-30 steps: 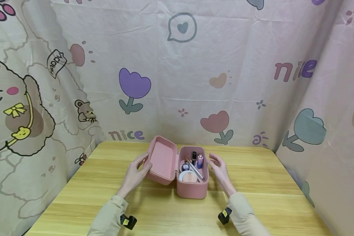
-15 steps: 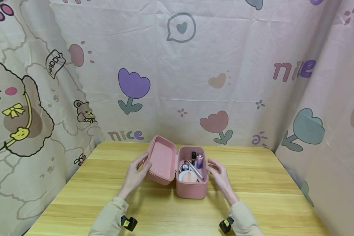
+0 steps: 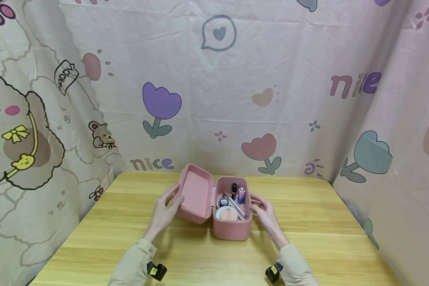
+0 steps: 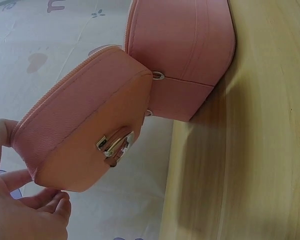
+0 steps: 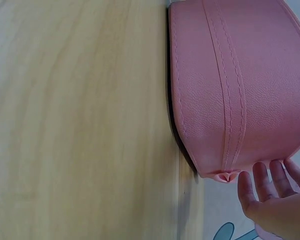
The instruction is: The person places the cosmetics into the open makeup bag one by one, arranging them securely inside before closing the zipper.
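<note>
A pink makeup case (image 3: 232,231) stands unzipped on the wooden table, its lid (image 3: 196,193) swung out to the left and tilted on metal-ring hinges. My left hand (image 3: 163,211) holds the lid's outer edge between thumb and fingers. In the left wrist view, a buckled handle (image 4: 116,146) shows on the lid's top. With relaxed fingers, my right hand (image 3: 266,213) touches the case's right side near the rim. Inside lie a round powder compact (image 3: 228,213), a small dark jar (image 3: 223,202), slim makeup brushes (image 3: 238,208), a black tube (image 3: 234,190) and a pink-purple bottle (image 3: 241,195).
The light wooden table (image 3: 300,246) extends around the case on both sides and in front. A printed curtain (image 3: 214,99) hangs behind the table's far edge and along both sides. Each sleeved wrist carries a small black camera (image 3: 156,271).
My right hand has shifted slightly down, its fingertips now against the case's side. The left hand and the lid have stayed in place, and the head view has shifted a little.
</note>
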A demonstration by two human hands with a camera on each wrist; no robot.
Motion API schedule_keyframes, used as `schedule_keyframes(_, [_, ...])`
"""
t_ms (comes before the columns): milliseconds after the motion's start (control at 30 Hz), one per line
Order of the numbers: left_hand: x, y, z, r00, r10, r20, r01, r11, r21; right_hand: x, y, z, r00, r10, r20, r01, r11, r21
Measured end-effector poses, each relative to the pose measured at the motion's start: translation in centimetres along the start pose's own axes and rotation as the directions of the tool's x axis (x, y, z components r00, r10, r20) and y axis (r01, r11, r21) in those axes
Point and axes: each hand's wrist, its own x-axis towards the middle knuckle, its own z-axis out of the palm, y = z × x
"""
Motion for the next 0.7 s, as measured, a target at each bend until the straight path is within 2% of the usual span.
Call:
schedule_keyframes(100, [-0.2,1.2,-0.1,1.0,-0.007,0.008,0.007,1.0,-0.012,1.2,2.7,-0.5,0.999,-0.04,0.009,0.04,0.999,-0.002])
schedule_keyframes(200, [-0.2,0.7,-0.1,1.0,-0.022,0.01,0.022,0.999,-0.024,3.1,6.4,-1.2,0.999,-0.042,0.004,0.042,0.999,-0.004])
schedule_keyframes(267, [0.0,-0.1,-0.1,0.999,-0.043,0.01,0.043,0.999,-0.032,4.0,7.8,-1.5,1.0,-0.017,-0.008,0.017,1.0,0.009])
schedule_keyframes(333, [0.1,-0.8,-0.1,0.997,-0.071,0.007,0.071,0.997,-0.043,4.2,8.1,-1.5,1.0,0.002,-0.018,-0.002,1.0,0.023])
schedule_keyframes(600, [0.3,-0.7,-0.1,0.978,-0.204,0.035,0.207,0.971,-0.119,3.9,7.6,-1.6,1.0,-0.014,0.01,0.014,0.999,0.031])
schedule_keyframes(667, [0.4,-0.7,-0.1,0.974,-0.222,0.04,0.225,0.966,-0.13,3.6,7.2,-1.6,0.999,-0.032,0.03,0.031,0.999,0.03])
schedule_keyframes(700, [0.4,-0.7,-0.1,0.972,-0.23,0.041,0.234,0.963,-0.137,3.0,6.3,-1.6,0.996,-0.068,0.054,0.065,0.997,0.05])
